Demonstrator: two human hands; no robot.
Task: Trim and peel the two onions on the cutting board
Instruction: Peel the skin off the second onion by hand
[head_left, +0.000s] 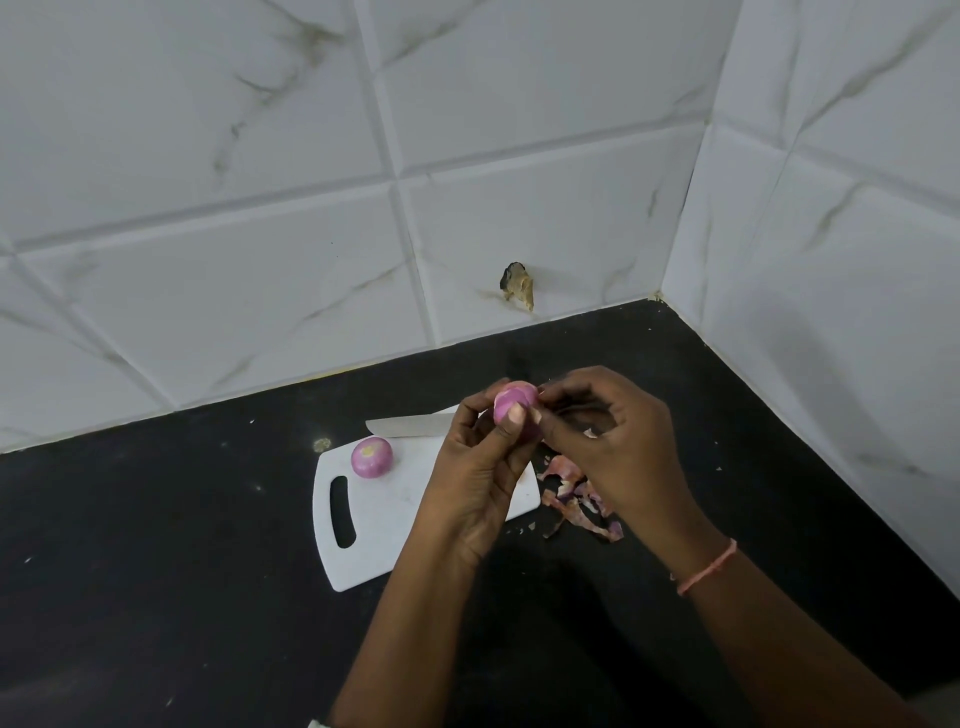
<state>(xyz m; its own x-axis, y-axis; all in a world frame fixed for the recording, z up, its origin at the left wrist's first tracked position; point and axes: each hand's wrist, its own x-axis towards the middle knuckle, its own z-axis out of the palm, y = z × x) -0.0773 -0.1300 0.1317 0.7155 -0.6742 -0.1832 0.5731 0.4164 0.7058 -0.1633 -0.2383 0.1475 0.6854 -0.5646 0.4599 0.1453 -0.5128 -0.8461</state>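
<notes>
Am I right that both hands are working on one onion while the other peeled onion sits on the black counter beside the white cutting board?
Not quite. The head view shows the other onion resting on the white cutting board itself, near its handle slot, not on the counter. The rest holds: the left hand and right hand are both on the held onion.

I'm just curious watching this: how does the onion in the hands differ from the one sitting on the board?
The held onion is up in the air, gripped by the left hand while the right hand picks at it. The other onion rests alone on the white cutting board, trimmed end up, untouched. Both are small, pink-purple and look mostly peeled.
</notes>
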